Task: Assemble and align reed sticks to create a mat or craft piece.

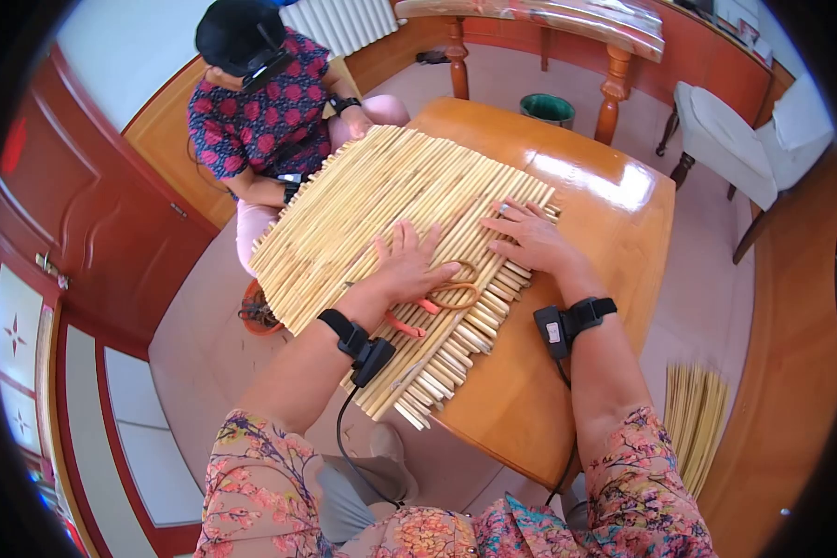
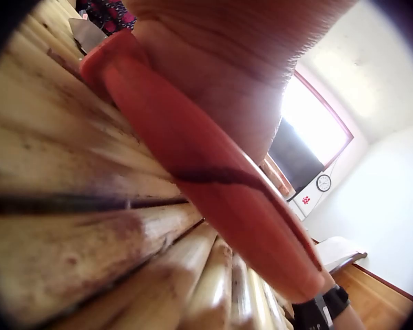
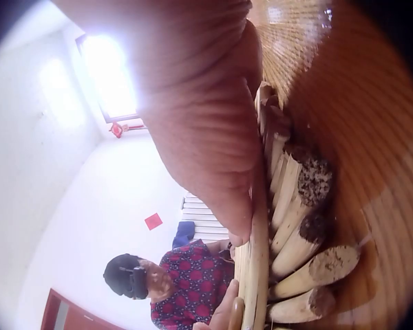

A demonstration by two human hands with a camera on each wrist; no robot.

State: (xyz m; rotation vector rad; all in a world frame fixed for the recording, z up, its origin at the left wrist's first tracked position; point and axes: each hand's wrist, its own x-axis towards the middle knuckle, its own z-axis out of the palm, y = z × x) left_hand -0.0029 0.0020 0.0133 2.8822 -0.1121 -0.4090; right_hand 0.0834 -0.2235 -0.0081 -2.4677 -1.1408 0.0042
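A mat of pale stalks (image 1: 391, 186), laid side by side in crossing layers, covers much of the table. My left hand (image 1: 407, 268) rests on it palm down, fingers spread. Under and beside that wrist lies a tool with red handles (image 1: 405, 325); one red handle (image 2: 199, 179) fills the left wrist view, a bit of metal at its far end. Two brown loops (image 1: 456, 296), like scissor handles, lie by the left thumb. My right hand (image 1: 538, 244) lies with fingers extended over the mat's right edge, close to the cut stalk ends (image 3: 316, 265).
The glossy wooden table (image 1: 614, 251) extends right of the mat. Across from me, a seated person (image 1: 260, 121) has hands at the mat's far edge. A stalk bundle (image 1: 696, 418) stands at lower right; a green bin (image 1: 547, 109) and chair (image 1: 730, 139) are beyond.
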